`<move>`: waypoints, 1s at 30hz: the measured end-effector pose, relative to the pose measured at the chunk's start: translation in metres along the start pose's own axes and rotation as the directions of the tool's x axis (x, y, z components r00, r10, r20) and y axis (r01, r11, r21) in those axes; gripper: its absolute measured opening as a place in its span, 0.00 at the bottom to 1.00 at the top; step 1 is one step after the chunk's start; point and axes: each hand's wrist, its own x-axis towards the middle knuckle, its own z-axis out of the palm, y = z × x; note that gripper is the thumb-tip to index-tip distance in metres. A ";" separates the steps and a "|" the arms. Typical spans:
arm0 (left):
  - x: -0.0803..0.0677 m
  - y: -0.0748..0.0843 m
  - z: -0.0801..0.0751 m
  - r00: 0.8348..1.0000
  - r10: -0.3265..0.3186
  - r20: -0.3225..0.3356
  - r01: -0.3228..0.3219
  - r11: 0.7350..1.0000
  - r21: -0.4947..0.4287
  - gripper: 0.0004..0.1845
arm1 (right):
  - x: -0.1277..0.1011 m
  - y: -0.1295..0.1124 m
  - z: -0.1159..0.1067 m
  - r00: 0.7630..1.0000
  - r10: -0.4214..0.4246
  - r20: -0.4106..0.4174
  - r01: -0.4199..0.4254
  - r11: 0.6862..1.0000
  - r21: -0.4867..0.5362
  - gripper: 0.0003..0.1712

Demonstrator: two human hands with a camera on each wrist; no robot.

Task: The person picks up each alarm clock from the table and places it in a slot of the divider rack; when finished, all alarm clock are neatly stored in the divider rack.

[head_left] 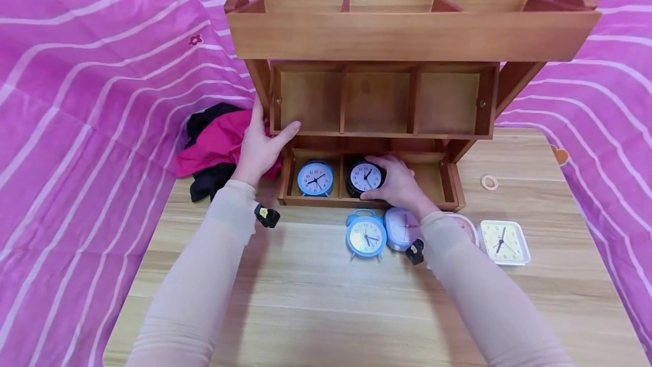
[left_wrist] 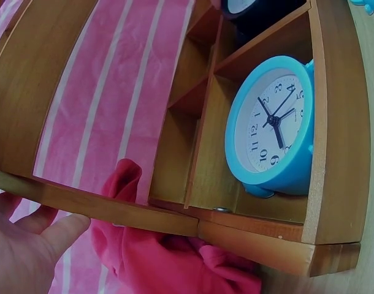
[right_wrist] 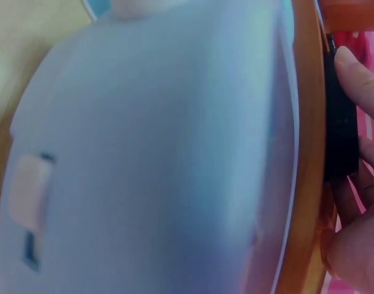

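Black clock (head_left: 364, 177) half hidden by right hand (head_left: 399, 183) fingers clamped round it, left hand (head_left: 260, 149) fingers spread on shelf (head_left: 412, 35)

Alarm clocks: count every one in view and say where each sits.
6. Blue clock and black clock in the shelf's bottom row; blue twin-bell, lilac, pink (mostly hidden) and white square on the table.

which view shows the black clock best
The head view: the black clock stands in the middle compartment of the wooden shelf's bottom tier, dial fully readable, with the right hand gripping its side. The left wrist view catches only its edge at the top. The right wrist view shows just a dark sliver beside the fingers, behind a blurred pale object.
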 end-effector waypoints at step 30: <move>0.002 -0.010 -0.001 1.000 0.011 -0.002 -0.011 0.999 0.035 0.53 | -0.004 -0.001 0.002 0.997 0.040 0.065 -0.036 0.997 -0.071 0.46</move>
